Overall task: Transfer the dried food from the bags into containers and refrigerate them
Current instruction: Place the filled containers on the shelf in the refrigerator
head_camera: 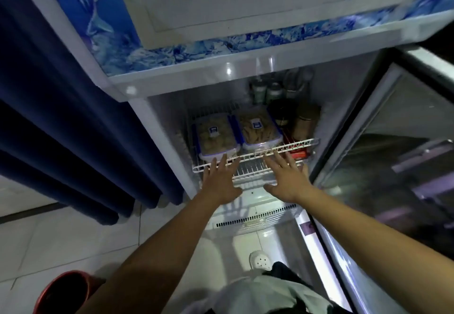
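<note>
Two clear lidded containers sit side by side on the white wire shelf point(258, 157) inside the open refrigerator point(172, 146), both close to the shelf's front edge. The left container point(216, 139), toward the front left corner, holds round dried pieces; the right container point(258, 129) holds strip-like pieces. The left hand point(219, 182) reaches forward with fingers straight and spread, its fingertips at the shelf's front edge just below the left container, gripping nothing. The right hand point(286, 178) is likewise flat and spread, fingertips at the front edge below the right container. The hands are apart. Dark jars point(304, 122) stand at the shelf's right side, bottles point(266, 92) behind.
</note>
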A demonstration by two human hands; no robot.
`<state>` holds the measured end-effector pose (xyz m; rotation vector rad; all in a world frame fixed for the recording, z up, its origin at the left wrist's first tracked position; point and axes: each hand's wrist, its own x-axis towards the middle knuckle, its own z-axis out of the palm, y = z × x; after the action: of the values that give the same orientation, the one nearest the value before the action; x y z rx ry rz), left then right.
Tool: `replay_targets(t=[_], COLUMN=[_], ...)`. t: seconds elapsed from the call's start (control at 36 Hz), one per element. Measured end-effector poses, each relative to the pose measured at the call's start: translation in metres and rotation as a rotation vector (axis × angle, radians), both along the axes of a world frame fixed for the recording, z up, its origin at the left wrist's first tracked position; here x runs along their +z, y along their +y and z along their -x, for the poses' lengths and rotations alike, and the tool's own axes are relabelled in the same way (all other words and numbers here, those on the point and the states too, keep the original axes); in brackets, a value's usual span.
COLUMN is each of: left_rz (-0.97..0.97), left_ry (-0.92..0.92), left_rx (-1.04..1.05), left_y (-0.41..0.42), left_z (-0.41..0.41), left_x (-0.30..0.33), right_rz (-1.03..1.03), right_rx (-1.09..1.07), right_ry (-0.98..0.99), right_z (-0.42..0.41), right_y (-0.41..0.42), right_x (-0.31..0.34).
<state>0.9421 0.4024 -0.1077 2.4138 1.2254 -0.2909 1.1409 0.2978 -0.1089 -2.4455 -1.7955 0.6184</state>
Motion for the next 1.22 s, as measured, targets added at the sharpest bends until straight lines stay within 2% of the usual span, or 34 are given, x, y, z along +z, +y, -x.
replay_targets(t=[0.14, 0.31, 0.39, 0.5, 0.61, 0.69, 0.75, 0.83, 0.94, 1.06, 1.14, 1.22], left_rz=[-0.011, -0.118, -0.133, -0.152, -0.216, -0.278, -0.312, -0.357, -0.421, -0.337, -0.302, -0.150], left_ry=[-0.007, -0.106, -0.151, -0.303, -0.501, -0.570, -0.554, -0.456, -0.361, -0.320, -0.389, -0.425], left_rx=[-0.120, -0.279, -0.384, -0.540, -0.669, -0.787, -0.871, -0.948, -1.027, -1.070, -1.077, -1.049], left_y=[-0.048, -0.113, -0.150, -0.201, -0.255, -0.300, -0.329, -0.365, -0.387, -0.382, -0.366, -0.344], left_z=[0.038, 0.047, 0.026, -0.021, -0.081, -0.121, -0.145, -0.175, -0.198, -0.188, -0.162, -0.128], left_x=[0.018, 0.027, 0.041, 0.082, 0.140, 0.178, 0.199, 0.218, 0.225, 0.214, 0.209, 0.215], right_rz=[-0.224, -0.351, -0.401, -0.490, -0.413, -0.245, -0.169, -0.174, -0.271, -0.358, -0.429, -0.484], right_rx=[-0.149, -0.330, -0.434, -0.593, -0.790, -0.944, -0.989, -0.984, -0.940, -0.844, -0.736, -0.583], right_ry=[0.008, -0.057, -0.151, -0.346, -0.577, -0.554, -0.496, -0.416, -0.423, -0.393, -0.260, -0.050], right_z=[0.037, 0.074, 0.078, 0.066, 0.032, 0.008, -0.001, -0.006, -0.004, 0.011, 0.027, 0.044], right_y=[-0.076, -0.188, -0.250, -0.335, -0.411, -0.456, -0.476, -0.493, -0.496, -0.498, -0.503, -0.500], right_x=[0.033, 0.088, 0.125, 0.182, 0.227, 0.239, 0.234, 0.223, 0.221, 0.227, 0.235, 0.242])
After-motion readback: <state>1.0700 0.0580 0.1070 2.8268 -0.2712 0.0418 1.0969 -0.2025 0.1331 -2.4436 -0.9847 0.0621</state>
